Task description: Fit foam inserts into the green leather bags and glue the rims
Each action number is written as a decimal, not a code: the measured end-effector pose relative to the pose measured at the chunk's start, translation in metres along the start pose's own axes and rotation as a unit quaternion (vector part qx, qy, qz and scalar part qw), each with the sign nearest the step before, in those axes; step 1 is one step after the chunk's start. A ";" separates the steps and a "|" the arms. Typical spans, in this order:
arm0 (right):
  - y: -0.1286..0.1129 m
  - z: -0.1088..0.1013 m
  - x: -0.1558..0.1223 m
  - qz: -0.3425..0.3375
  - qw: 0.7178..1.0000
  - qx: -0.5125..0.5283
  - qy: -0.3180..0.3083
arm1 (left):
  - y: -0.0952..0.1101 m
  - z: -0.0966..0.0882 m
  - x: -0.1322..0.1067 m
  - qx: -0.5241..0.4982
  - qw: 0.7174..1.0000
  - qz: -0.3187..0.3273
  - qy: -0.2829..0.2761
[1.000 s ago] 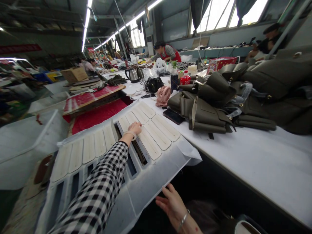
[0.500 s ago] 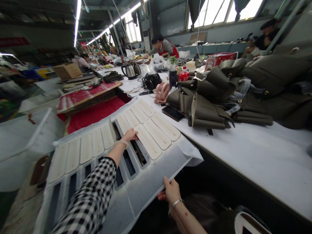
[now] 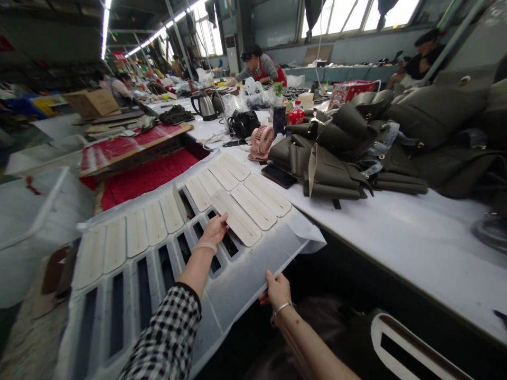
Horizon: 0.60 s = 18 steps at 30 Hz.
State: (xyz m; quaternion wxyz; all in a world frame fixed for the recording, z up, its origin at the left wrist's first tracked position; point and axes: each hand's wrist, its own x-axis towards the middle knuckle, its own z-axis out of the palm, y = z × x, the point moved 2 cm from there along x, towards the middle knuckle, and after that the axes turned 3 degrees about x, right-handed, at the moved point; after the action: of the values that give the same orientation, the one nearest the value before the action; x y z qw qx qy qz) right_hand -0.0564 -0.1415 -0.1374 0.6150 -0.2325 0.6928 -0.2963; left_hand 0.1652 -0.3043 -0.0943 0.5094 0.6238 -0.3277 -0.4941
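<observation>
My left hand (image 3: 216,229) grips the near-left edge of a cream oblong panel (image 3: 240,219) with rounded corners and a line down its middle. That panel is tilted up a little from the sheet. Similar cream panels (image 3: 137,232) lie in rows on a whitish translucent sheet (image 3: 233,282), some of them beside dark slots (image 3: 118,314). At the sheet's front edge, my right hand (image 3: 277,290) is closed, with the thumb on top and the fingers below. A silver bracelet circles the right wrist.
Dark olive leather bags (image 3: 336,169) are heaped on the white table (image 3: 404,237) at right. A phone (image 3: 278,175), a pink fan (image 3: 261,142) and a red-labelled bottle (image 3: 296,112) stand near them. White bins (image 3: 35,232) are at left. A person in a red apron (image 3: 263,68) leans over the far table.
My left hand has drawn the panel's near-left edge up, tilting it, and more slots show beside it. My right hand stays at the sheet's edge. The whole view has shifted slightly.
</observation>
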 end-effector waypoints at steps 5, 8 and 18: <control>0.000 0.002 0.000 -0.002 1.000 -0.014 0.000 | 0.006 -0.003 -0.021 -0.053 0.993 0.085 0.056; -0.002 0.003 -0.001 -0.006 1.000 -0.020 -0.001 | 0.008 -0.001 -0.026 -0.078 0.988 0.105 0.077; -0.009 0.003 -0.009 -0.059 0.997 -0.041 0.004 | 0.022 0.003 0.001 -0.081 0.991 0.067 0.077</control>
State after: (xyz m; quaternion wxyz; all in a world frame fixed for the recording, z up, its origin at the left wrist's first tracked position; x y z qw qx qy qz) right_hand -0.0530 -0.1422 -0.1247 0.5837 -0.2968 0.6917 -0.3047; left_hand 0.1648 -0.3123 -0.0737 0.6141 0.5932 -0.2872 -0.4341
